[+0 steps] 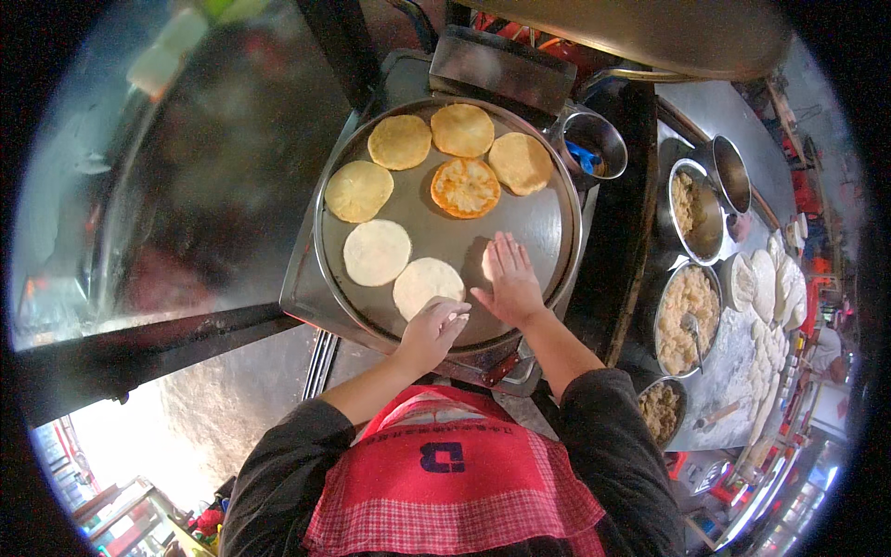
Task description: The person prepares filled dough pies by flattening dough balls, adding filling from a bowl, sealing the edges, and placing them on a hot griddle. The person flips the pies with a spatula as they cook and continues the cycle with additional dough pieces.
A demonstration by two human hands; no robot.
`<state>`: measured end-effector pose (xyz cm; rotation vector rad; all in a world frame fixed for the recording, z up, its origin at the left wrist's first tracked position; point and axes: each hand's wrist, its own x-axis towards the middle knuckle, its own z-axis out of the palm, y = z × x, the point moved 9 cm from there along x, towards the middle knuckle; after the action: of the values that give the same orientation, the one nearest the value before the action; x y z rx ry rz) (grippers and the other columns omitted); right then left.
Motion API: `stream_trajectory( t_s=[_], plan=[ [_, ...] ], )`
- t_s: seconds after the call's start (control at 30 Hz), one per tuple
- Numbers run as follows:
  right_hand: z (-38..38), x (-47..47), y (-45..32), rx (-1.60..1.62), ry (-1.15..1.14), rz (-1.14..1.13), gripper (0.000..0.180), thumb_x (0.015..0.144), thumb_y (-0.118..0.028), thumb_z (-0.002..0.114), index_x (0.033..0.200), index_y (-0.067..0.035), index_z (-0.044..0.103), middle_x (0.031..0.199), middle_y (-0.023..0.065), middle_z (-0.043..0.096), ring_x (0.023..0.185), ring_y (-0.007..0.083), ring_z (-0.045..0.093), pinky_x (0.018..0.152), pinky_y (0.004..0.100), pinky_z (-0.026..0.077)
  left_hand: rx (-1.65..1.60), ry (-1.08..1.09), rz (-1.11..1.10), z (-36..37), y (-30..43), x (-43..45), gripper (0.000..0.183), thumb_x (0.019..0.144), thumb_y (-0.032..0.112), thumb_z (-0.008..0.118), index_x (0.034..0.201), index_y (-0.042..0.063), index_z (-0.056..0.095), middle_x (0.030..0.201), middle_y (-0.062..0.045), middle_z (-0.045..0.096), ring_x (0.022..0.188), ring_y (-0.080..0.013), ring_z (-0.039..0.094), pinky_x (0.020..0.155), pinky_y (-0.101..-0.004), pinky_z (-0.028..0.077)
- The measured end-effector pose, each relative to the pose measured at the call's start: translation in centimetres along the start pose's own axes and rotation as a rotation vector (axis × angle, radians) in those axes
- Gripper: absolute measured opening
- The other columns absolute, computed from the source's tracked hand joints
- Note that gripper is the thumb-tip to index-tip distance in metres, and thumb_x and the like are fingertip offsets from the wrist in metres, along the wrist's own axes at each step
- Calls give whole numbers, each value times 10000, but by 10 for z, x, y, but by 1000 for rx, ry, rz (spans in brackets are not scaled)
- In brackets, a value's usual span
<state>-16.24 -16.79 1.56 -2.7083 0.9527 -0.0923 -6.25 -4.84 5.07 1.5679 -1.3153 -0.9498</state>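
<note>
A round griddle (411,202) holds several flatbreads. My right hand (511,278) lies palm down at its near right, fingers extended, over a pale dough round (487,266) that it mostly hides. My left hand (435,326) is loosely curled above the near rim, with whitish smears at the fingertips. Its fingers overlap the edge of a pale uncooked flatbread (426,284); contact cannot be told. Another pale flatbread (377,252) lies left of that one. Yellowish flatbreads (463,130) curve along the far side, and one browned flatbread (465,188) sits inside that arc.
A metal pot (595,146) with something blue inside stands by the griddle's far right. On the right-hand worktop (724,390) are bowls of filling (688,317), floury dough pieces (762,278) and a rolling pin (717,415). A metal box (501,73) stands behind the griddle.
</note>
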Motion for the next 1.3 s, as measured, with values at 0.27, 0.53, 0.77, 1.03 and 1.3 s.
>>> stream_trajectory(
  t_s=[0.27, 0.53, 0.77, 1.03, 1.3],
  plan=[
    [-31, -31, 34, 426, 234, 71, 745, 860, -282, 622, 1458, 24, 300, 1542, 232, 243, 1448, 390, 191, 1172, 474, 157, 272, -17, 148, 27, 14, 44, 482, 910, 167, 574, 1342, -12, 457, 1342, -180, 489, 1239, -307, 471, 1052, -405, 362],
    [-74, -150, 59, 1005, 390, 418, 597, 911, -34, 437, 1480, 32, 268, 1560, 175, 242, 1459, 294, 197, 1180, 388, 138, 890, -612, 476, 142, -26, 119, 671, 957, 344, 491, 1499, 34, 246, 1583, -121, 206, 1478, -270, 136, 1201, -437, 96],
    [-80, -221, 35, 1228, 335, 458, 577, 953, -114, 432, 1488, 15, 260, 1560, 175, 239, 1448, 287, 231, 1173, 387, 174, 661, -195, -38, 119, -38, 110, 696, 977, 401, 421, 1520, 37, 181, 1601, -110, 151, 1489, -244, 81, 1203, -439, 36],
    [-77, -303, 32, 796, 385, 639, 531, 924, -163, 502, 1403, 40, 396, 1451, 216, 420, 1358, 343, 395, 1114, 405, 305, 1010, -604, 338, 142, -12, 112, 742, 962, 414, 449, 1513, 5, 170, 1598, -135, 148, 1486, -257, 106, 1201, -438, 75],
    [-28, -437, 10, 521, 264, 1144, 460, 872, -269, 614, 1255, -19, 557, 1205, 208, 609, 1103, 396, 569, 936, 451, 433, 940, -702, 419, 147, -16, 88, 736, 969, 415, 431, 1510, -8, 168, 1598, -152, 125, 1489, -274, 73, 1201, -431, 51]
  ],
)
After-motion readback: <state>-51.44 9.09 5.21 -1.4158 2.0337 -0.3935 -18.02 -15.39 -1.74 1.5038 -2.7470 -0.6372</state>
